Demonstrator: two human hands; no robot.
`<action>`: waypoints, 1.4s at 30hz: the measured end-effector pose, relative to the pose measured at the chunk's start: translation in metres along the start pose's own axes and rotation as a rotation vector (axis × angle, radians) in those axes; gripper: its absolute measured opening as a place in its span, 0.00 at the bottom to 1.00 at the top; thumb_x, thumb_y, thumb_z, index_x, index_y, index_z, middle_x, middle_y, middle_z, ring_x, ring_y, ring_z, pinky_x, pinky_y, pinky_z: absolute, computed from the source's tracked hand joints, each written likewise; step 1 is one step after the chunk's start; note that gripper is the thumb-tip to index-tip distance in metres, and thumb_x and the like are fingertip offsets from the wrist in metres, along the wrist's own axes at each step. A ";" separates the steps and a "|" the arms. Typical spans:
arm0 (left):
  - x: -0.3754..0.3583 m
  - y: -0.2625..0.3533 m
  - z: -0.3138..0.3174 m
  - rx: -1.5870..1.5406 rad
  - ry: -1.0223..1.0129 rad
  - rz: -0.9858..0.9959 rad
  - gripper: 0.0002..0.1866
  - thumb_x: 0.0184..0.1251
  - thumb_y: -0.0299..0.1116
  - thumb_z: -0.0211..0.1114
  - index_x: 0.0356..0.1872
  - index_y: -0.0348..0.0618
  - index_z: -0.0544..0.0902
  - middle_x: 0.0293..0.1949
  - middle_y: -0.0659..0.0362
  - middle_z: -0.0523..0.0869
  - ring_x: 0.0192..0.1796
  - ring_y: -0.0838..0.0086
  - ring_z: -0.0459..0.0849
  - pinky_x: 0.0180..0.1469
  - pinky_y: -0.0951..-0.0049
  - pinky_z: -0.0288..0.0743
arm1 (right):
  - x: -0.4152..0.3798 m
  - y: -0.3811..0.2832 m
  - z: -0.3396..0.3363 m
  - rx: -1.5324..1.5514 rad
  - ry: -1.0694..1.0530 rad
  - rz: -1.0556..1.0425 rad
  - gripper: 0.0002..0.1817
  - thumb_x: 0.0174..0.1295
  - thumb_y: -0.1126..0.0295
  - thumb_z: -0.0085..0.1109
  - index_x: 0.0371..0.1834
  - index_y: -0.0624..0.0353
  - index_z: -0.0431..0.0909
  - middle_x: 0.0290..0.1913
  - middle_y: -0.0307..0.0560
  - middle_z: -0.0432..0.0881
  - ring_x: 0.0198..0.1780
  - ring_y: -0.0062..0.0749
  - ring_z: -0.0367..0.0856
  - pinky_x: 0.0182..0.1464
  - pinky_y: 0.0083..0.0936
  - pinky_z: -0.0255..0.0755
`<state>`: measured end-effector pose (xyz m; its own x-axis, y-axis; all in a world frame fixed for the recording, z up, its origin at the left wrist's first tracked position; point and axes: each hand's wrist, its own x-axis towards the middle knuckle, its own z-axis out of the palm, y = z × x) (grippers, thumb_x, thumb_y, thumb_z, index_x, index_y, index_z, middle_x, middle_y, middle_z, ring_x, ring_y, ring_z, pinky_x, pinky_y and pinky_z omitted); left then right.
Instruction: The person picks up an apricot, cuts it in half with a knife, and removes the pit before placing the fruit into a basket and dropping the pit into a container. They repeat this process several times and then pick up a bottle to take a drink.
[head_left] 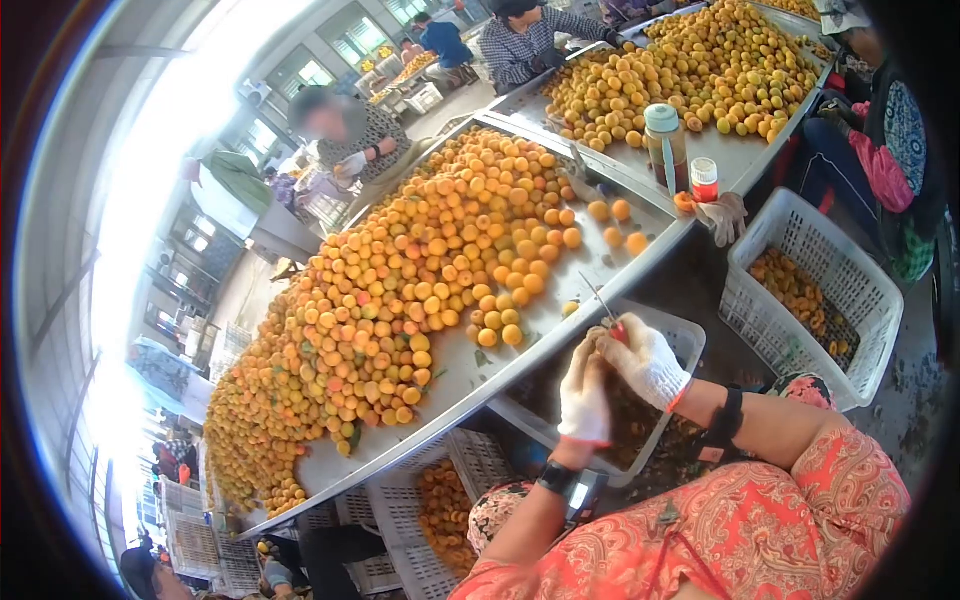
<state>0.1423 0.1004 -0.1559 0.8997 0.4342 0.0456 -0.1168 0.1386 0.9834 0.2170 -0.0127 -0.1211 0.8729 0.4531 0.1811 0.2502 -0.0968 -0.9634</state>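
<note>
My right hand (645, 362), in a white knit glove, is closed round the red handle of a small knife (597, 294), its thin blade pointing up and left. Pressed against it, my left hand (583, 402), gloved too, has its fingers closed; whatever they hold is hidden. Both hands are above a pale plastic tub (688, 345), just off the edge of a metal table (545, 372). A large heap of orange apricots (400, 270) covers much of that table. One loose apricot (570, 308) lies near the edge, close to the knife.
On my right stands a white crate (880, 345) with cut apricots inside. Another crate (395, 505) of cut fruit sits below the table. A bottle (663, 150), a red-and-white jar (704, 180) and a glove (724, 217) rest at the table's corner. Several people work around the tables.
</note>
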 end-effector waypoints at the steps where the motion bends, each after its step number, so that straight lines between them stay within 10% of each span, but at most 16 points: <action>1: -0.002 0.006 0.003 -0.108 -0.044 0.032 0.21 0.82 0.33 0.51 0.71 0.39 0.71 0.62 0.58 0.80 0.59 0.76 0.80 0.59 0.75 0.76 | -0.001 0.000 0.000 0.007 -0.014 0.006 0.17 0.69 0.57 0.61 0.40 0.62 0.74 0.31 0.62 0.82 0.38 0.57 0.84 0.38 0.41 0.74; 12: -0.010 0.012 0.033 -0.207 -0.034 -0.103 0.21 0.82 0.29 0.47 0.72 0.40 0.69 0.63 0.56 0.80 0.60 0.72 0.82 0.63 0.71 0.75 | 0.001 0.020 -0.004 0.415 -0.062 0.219 0.15 0.69 0.59 0.62 0.41 0.61 0.83 0.32 0.37 0.83 0.36 0.18 0.78 0.39 0.23 0.74; 24: -0.056 0.094 0.093 -0.362 0.235 -0.508 0.19 0.75 0.51 0.60 0.55 0.51 0.80 0.45 0.62 0.86 0.38 0.72 0.86 0.37 0.71 0.81 | -0.031 -0.024 -0.041 0.409 -0.066 -0.016 0.10 0.69 0.66 0.58 0.33 0.62 0.77 0.25 0.46 0.81 0.29 0.22 0.78 0.34 0.28 0.74; 29: -0.066 0.106 0.108 -0.356 0.354 -0.632 0.20 0.73 0.57 0.57 0.46 0.51 0.80 0.43 0.59 0.87 0.39 0.66 0.84 0.38 0.67 0.75 | -0.040 -0.033 -0.054 0.184 -0.101 -0.192 0.08 0.65 0.65 0.61 0.34 0.57 0.77 0.23 0.53 0.80 0.27 0.47 0.83 0.32 0.36 0.75; 38: -0.073 0.092 0.089 -0.306 0.230 -0.637 0.21 0.76 0.58 0.47 0.51 0.59 0.81 0.46 0.59 0.87 0.43 0.64 0.84 0.45 0.61 0.76 | -0.048 -0.045 -0.064 0.042 -0.101 -0.516 0.08 0.58 0.72 0.66 0.35 0.57 0.75 0.26 0.51 0.78 0.27 0.49 0.80 0.33 0.33 0.75; 42: -0.074 0.073 0.078 -0.554 0.201 -0.415 0.23 0.78 0.55 0.46 0.59 0.54 0.79 0.57 0.58 0.83 0.62 0.60 0.79 0.66 0.52 0.70 | -0.058 -0.051 -0.063 -0.070 -0.087 -0.617 0.12 0.59 0.65 0.69 0.37 0.57 0.76 0.26 0.52 0.78 0.28 0.53 0.79 0.33 0.35 0.76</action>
<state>0.0997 0.0086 -0.0739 0.8273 0.3961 -0.3983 -0.0262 0.7355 0.6770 0.1800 -0.0896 -0.0695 0.5219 0.5144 0.6804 0.7268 0.1493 -0.6704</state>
